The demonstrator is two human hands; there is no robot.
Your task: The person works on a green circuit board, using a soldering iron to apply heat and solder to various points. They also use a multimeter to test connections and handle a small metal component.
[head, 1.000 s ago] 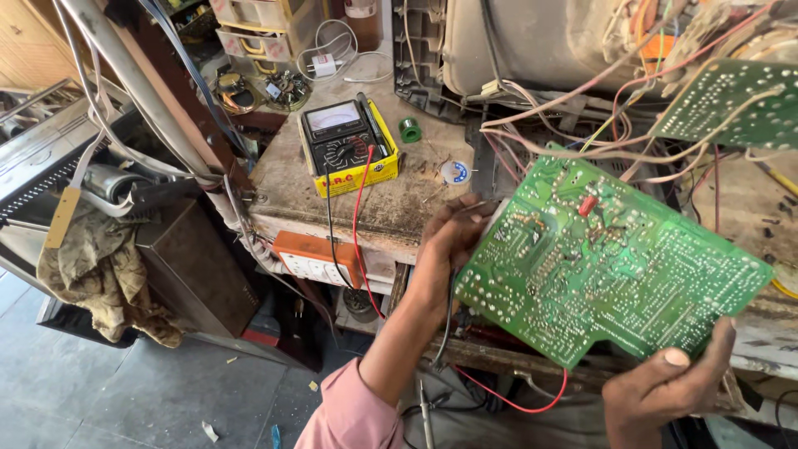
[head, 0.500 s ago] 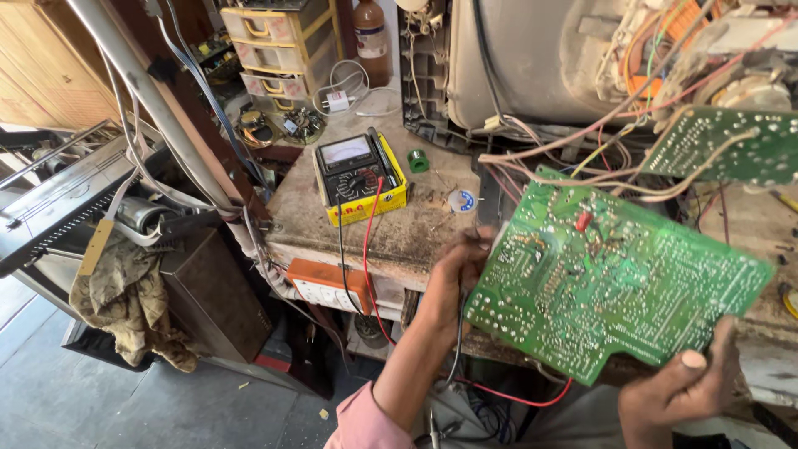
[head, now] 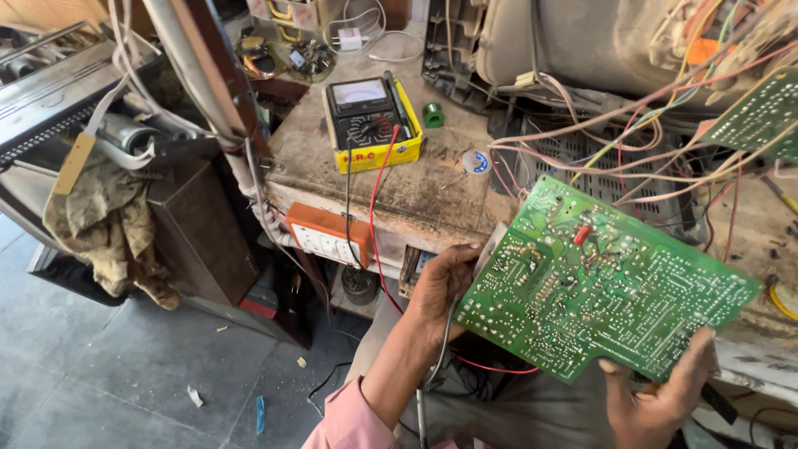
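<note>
Circuit board (head: pixel 603 283): solder side up, long axis slanting upper-left to lower-right, held over the tabletop (head: pixel 416 191) edge.
Left hand (head: pixel 445 287): fingers closed on its left edge.
Right hand (head: pixel 657 403): pinching its lower edge.

The right hand (head: pixel 657 399) runs off the bottom edge, its fingers hidden behind the green circuit board (head: pixel 603 283). The left hand (head: pixel 445 287) hides its fingertips behind the board's left edge. A second green board (head: pixel 761 116) is cut by the right edge. The solder joints are too small to tell apart.
</note>
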